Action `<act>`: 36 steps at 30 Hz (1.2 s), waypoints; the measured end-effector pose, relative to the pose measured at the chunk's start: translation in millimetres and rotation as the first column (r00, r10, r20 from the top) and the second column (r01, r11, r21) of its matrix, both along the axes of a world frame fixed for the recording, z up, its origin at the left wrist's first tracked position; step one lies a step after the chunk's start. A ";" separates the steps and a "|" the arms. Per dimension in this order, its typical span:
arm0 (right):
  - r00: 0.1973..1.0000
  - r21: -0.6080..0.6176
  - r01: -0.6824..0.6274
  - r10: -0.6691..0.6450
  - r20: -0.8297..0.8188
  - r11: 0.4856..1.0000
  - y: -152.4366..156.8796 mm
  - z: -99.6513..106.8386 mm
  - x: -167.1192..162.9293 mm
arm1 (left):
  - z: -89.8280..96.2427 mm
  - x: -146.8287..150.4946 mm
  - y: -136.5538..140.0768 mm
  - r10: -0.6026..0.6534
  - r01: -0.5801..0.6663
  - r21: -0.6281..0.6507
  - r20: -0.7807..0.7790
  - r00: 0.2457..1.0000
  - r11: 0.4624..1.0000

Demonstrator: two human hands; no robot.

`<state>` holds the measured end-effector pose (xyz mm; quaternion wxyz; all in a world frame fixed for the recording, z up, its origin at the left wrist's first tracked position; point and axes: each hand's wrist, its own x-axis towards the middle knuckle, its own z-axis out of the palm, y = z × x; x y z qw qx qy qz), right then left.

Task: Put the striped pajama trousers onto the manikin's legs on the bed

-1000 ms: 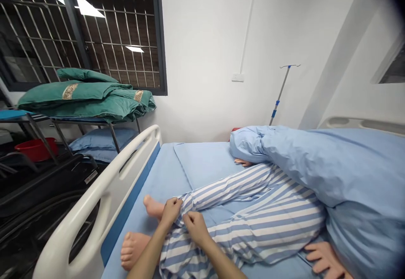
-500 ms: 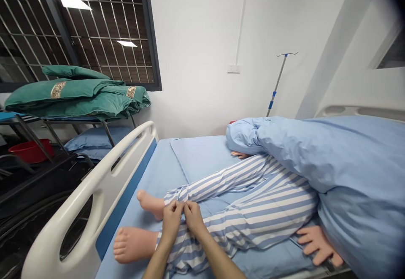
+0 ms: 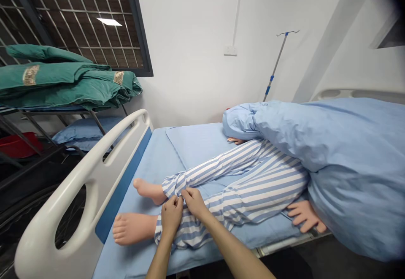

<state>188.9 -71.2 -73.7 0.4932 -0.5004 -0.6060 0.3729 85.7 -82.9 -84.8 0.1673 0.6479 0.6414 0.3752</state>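
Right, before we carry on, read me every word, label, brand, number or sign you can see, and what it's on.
No readable text anywhere in this view.
Green bedding: decorative bands, no legible lettering.
Wall socket: too small to tell whether it's marked.
Striped trousers: only stripes visible.

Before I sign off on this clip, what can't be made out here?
In the head view:
- What lies between the fingers of the left hand and right hand, by the striped trousers: small, covered by the hands.
- Head and chest above the trousers: under the blue quilt or past the right edge.
- Red tub: cut off by the left edge.
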 end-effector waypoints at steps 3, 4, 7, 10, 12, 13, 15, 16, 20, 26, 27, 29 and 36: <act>1.000 -0.028 -0.024 0.024 -0.011 0.999 -6.6 17.3 26.5 | 3.0 2.9 -2.6 0.027 -0.027 0.005 -0.066 0.997 1.000; 1.000 -0.023 -0.022 0.022 -0.009 1.000 -8.4 24.7 38.0 | 3.9 3.7 -3.3 0.026 -0.026 0.001 -0.085 0.996 1.000; 0.999 0.014 0.036 -0.036 0.002 0.999 -10.6 42.3 73.7 | 6.8 4.6 -4.0 0.004 -0.010 -0.040 -0.138 0.990 0.999; 0.984 0.022 0.171 -0.172 0.034 0.985 -10.2 40.0 102.1 | 9.3 3.2 -2.0 -0.010 -0.009 -0.118 -0.157 0.988 0.993; 0.963 0.022 0.256 -0.257 0.081 0.966 -10.1 27.5 113.5 | 10.5 1.9 0.0 -0.048 0.029 -0.134 -0.142 0.989 0.991; 0.951 0.031 0.288 -0.290 0.106 0.957 -10.3 20.2 116.7 | 11.1 1.5 0.8 -0.069 0.050 -0.138 -0.137 0.988 0.989; 0.930 0.067 0.332 -0.339 0.143 0.941 -11.3 7.6 118.8 | 13.1 1.4 1.5 -0.089 0.069 -0.147 -0.131 0.987 0.987; 0.923 0.084 0.344 -0.353 0.150 0.935 -11.9 3.5 118.6 | 14.9 2.1 1.4 -0.086 0.066 -0.157 -0.125 0.988 0.985; 0.929 0.079 0.346 -0.353 0.114 0.935 -13.9 2.1 118.9 | 32.4 13.2 -0.7 0.016 -0.018 -0.143 -0.017 1.000 0.990; 0.956 0.062 0.291 -0.292 0.013 0.955 -15.4 9.0 126.5 | 83.6 63.8 -9.4 0.044 -0.096 0.116 0.384 0.922 0.989; 0.958 0.055 0.286 -0.287 -0.005 0.957 -15.6 9.4 127.3 | 90.9 74.6 -11.0 -0.019 -0.042 0.141 0.406 0.914 0.989; 0.960 0.034 0.277 -0.276 -0.041 0.960 -15.6 9.7 128.9 | 100.2 95.7 -12.8 -0.112 0.046 0.169 0.403 0.909 0.984; 0.934 -0.017 0.316 -0.314 -0.168 0.949 -12.6 6.7 131.9 | 57.4 152.9 -5.9 -0.196 0.185 0.068 0.460 0.866 0.980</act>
